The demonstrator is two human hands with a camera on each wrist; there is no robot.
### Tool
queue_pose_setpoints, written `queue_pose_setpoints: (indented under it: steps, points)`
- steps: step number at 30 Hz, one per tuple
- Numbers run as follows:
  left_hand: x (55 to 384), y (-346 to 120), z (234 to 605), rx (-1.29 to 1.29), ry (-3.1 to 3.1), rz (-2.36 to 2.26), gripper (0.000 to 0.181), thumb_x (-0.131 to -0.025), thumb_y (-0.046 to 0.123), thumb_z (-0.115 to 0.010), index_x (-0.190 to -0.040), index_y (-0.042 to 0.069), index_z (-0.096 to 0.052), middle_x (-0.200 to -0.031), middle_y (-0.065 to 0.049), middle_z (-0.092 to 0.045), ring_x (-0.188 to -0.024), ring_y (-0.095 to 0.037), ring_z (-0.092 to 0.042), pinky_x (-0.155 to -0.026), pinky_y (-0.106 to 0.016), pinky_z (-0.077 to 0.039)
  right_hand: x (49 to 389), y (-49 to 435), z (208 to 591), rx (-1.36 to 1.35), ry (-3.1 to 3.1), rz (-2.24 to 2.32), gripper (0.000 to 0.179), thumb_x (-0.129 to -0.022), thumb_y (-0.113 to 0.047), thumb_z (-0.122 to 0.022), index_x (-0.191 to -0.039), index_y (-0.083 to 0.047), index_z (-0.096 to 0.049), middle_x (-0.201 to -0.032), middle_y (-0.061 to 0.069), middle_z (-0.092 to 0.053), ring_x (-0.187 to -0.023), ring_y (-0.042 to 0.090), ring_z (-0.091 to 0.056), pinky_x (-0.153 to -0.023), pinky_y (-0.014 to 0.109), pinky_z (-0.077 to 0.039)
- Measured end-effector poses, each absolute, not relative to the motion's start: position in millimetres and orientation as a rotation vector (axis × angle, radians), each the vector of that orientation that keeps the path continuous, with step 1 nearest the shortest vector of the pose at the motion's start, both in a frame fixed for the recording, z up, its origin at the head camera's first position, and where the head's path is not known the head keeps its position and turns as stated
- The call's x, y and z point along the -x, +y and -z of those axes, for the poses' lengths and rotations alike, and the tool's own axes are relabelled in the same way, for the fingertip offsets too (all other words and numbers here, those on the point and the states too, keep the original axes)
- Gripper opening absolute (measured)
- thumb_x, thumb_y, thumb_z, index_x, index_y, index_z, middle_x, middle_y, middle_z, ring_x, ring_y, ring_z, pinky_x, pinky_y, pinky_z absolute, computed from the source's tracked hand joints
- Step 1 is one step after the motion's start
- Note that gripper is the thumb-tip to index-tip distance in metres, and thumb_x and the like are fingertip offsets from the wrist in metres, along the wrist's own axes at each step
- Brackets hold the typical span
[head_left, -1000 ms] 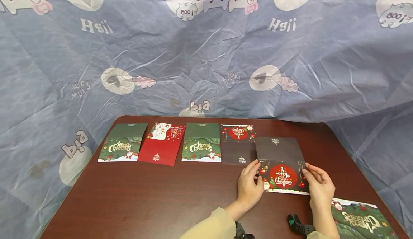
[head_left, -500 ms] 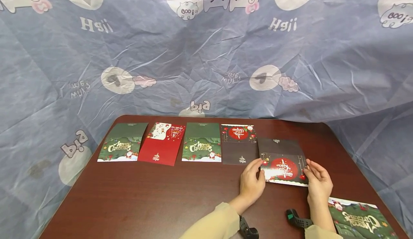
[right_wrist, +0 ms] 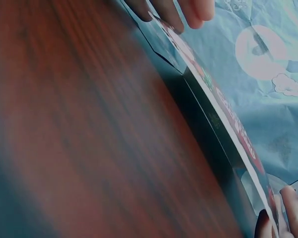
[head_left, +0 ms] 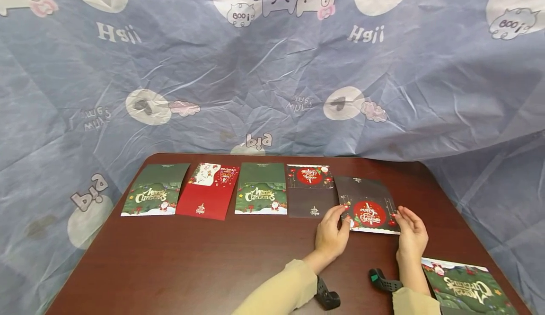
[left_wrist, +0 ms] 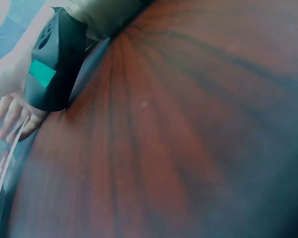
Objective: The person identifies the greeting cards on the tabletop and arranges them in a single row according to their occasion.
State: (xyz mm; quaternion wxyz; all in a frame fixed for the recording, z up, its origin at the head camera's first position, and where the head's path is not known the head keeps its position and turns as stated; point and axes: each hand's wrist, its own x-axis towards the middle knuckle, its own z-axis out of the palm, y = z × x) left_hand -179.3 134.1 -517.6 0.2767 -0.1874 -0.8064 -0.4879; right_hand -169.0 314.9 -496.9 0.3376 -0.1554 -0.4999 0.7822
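A dark grey Christmas card point(head_left: 369, 214) lies unfolded, its red round print towards the near side. My left hand point(head_left: 332, 234) pinches its left edge between thumb and fingers. At the right edge, my right hand point(head_left: 411, 234) pinches it in the same way. In the right wrist view, the card point(right_wrist: 227, 124) appears edge-on, its near part raised off the table, with fingers at both ends. The left wrist view catches a hand with a black wrist device point(left_wrist: 54, 59) and a sliver of the card's edge.
Left of the held card runs a row: a green card point(head_left: 151, 197), a red card point(head_left: 207, 201), another green card point(head_left: 261, 199) and a grey card point(head_left: 311, 199). More green cards point(head_left: 466, 284) lie front right on the brown table point(head_left: 191, 263). A patterned curtain point(head_left: 238, 78) hangs behind.
Both hands have slid the grey card away from the front edge, towards the row at the back. The row has not been rearranged. The head view has shifted slightly.
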Motion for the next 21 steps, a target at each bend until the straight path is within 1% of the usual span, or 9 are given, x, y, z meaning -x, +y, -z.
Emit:
queue_pose_setpoints:
  steps: [4, 10, 13, 18, 21]
  points:
    - [183, 137, 518, 0.493, -2.184, 1.284, 0.030, -0.085, 0.016, -0.060, -0.113, 0.007, -0.066, -0.115, -0.004, -0.063, -0.102, -0.012, -0.062, -0.082, -0.023, -0.049, 174, 313, 497, 0.428, -1.378, -1.974, 0.028, -0.085, 0.013, -0.056, -0.112, 0.011, -0.057, -0.097, -0.001, -0.069, -0.085, 0.009, -0.064, -0.073, 0.012, -0.049]
    - [189, 142, 518, 0.467, -2.230, 1.269, 0.031, -0.085, 0.019, -0.059, -0.113, 0.009, -0.066, -0.115, -0.002, -0.063, -0.100, -0.013, -0.062, -0.079, -0.026, -0.050, 182, 311, 499, 0.468, -1.514, -1.883, 0.033, -0.086, 0.007, -0.058, -0.119, 0.012, -0.054, -0.101, -0.004, -0.066, -0.098, 0.010, -0.059, -0.076, 0.009, -0.046]
    - [191, 143, 517, 0.448, -2.225, 1.285, 0.031, -0.084, 0.019, -0.060, -0.113, 0.009, -0.066, -0.115, -0.001, -0.063, -0.098, -0.014, -0.063, -0.077, -0.027, -0.050, 186, 311, 500, 0.493, -1.542, -1.879, 0.035, -0.087, 0.005, -0.058, -0.121, 0.012, -0.052, -0.103, -0.003, -0.064, -0.101, 0.010, -0.058, -0.077, 0.009, -0.045]
    - [195, 145, 518, 0.436, -2.235, 1.304, 0.033, -0.086, 0.024, -0.059, -0.115, 0.010, -0.065, -0.118, 0.000, -0.062, -0.097, -0.015, -0.064, -0.077, -0.026, -0.050, 191, 314, 500, 0.491, -1.525, -1.907, 0.037, -0.088, 0.003, -0.058, -0.123, 0.011, -0.051, -0.105, -0.002, -0.064, -0.097, 0.010, -0.059, -0.077, 0.010, -0.046]
    - [196, 146, 518, 0.439, -2.251, 1.325, 0.035, -0.087, 0.025, -0.058, -0.118, 0.010, -0.064, -0.121, -0.001, -0.060, -0.098, -0.017, -0.063, -0.078, -0.028, -0.051, 194, 317, 500, 0.472, -1.503, -1.924, 0.037, -0.088, 0.004, -0.058, -0.123, 0.011, -0.051, -0.105, 0.000, -0.064, -0.096, 0.011, -0.060, -0.077, 0.010, -0.046]
